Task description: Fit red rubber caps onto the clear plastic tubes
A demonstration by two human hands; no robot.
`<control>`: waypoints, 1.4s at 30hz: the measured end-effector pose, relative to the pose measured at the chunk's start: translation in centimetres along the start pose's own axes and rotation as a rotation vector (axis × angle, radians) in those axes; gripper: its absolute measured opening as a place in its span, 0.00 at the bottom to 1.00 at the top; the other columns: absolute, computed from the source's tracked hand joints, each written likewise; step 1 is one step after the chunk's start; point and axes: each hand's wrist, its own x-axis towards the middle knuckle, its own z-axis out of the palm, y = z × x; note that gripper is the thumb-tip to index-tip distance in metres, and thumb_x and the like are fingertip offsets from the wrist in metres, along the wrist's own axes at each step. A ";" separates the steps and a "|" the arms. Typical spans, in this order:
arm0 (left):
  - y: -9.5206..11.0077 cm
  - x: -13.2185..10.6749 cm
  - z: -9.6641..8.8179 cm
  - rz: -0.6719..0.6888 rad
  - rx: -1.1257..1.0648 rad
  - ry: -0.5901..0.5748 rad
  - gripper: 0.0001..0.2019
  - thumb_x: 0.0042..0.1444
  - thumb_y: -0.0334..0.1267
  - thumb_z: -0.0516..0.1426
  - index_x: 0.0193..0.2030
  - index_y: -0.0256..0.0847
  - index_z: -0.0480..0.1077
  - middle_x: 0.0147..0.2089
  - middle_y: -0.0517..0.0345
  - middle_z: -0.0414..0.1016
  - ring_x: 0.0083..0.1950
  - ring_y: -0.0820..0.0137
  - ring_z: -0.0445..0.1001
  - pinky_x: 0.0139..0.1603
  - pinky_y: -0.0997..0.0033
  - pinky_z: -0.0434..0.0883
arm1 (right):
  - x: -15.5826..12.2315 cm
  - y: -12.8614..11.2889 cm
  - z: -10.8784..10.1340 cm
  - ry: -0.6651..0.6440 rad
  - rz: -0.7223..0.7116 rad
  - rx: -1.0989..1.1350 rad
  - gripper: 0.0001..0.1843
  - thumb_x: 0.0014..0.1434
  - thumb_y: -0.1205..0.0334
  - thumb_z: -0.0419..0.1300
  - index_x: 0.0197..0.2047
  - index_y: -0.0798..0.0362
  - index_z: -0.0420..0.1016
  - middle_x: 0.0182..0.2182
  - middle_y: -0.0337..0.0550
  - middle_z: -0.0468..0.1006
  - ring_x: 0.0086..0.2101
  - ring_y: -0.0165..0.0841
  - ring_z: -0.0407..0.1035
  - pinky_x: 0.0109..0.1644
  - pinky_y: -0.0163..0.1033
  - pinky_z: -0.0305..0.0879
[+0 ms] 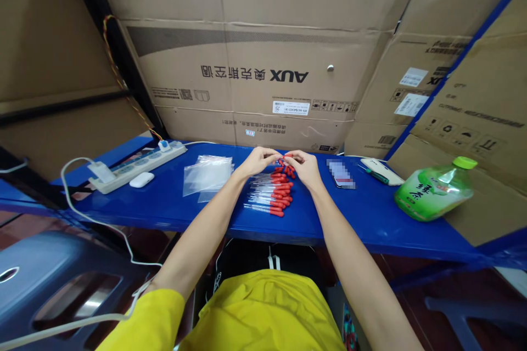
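Taking the dial as centred on the row of tubes, with twelve toward the cardboard, the largest thing is the cardboard panel (263,46), standing at twelve o'clock behind the blue surface (329,214). At three o'clock, well apart, is the bottle (428,197); its green cap is on, and its fill level cannot be told behind the green label. The power strip (138,167) lies past nine o'clock, with plugs seated in it.

The clear plastic bags (209,173) lie flat and overlapping, nearer, between nine and ten; no contents show in them. The row of tubes (280,203) lies at the dial's centre, clear shafts toward nine, red ends toward three; whether the shafts hold anything is too small to tell. The left hand (261,160) is at twelve, the right hand (303,165) between one and two.

Toward half past two is a phone (341,174); near nine, the white case (141,179) is closed, its contents hidden. Smallest are the loose red pieces (290,170) under the hands, at one o'clock.

The step in hand looks like fingertip work on one red piece: the right grip seems pinched on it; whether the left grip also closes on it cannot be told. Such handling calls for a light, steady pinch without brushing the row.
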 end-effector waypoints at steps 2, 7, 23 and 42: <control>-0.1 0.0 0.0 -0.006 0.007 -0.004 0.21 0.61 0.52 0.60 0.41 0.32 0.82 0.33 0.51 0.80 0.34 0.67 0.73 0.38 0.70 0.68 | 0.0 0.2 0.0 -0.005 -0.005 -0.017 0.17 0.53 0.47 0.69 0.38 0.52 0.82 0.33 0.45 0.85 0.35 0.42 0.81 0.46 0.46 0.78; 0.0 0.0 0.0 -0.009 0.032 -0.002 0.21 0.61 0.53 0.60 0.37 0.33 0.82 0.33 0.52 0.80 0.34 0.68 0.73 0.39 0.70 0.68 | 0.1 0.4 -0.1 -0.012 -0.025 -0.036 0.17 0.53 0.48 0.69 0.38 0.53 0.81 0.32 0.45 0.85 0.34 0.41 0.80 0.46 0.45 0.78; 1.8 0.8 0.5 -0.300 -0.946 0.218 0.28 0.65 0.61 0.53 0.46 0.35 0.77 0.29 0.58 0.69 0.24 0.78 0.62 0.25 0.78 0.61 | 0.3 -1.1 0.4 0.178 -0.023 0.117 0.21 0.53 0.44 0.69 0.41 0.50 0.75 0.33 0.41 0.83 0.33 0.35 0.78 0.42 0.41 0.77; 3.4 0.0 1.1 -0.329 -1.229 0.134 0.22 0.69 0.58 0.42 0.33 0.43 0.57 0.22 0.65 0.51 0.18 0.76 0.46 0.21 0.75 0.53 | 0.1 -1.6 1.1 0.076 0.023 0.112 0.22 0.49 0.42 0.71 0.39 0.50 0.79 0.32 0.44 0.84 0.33 0.39 0.79 0.44 0.46 0.78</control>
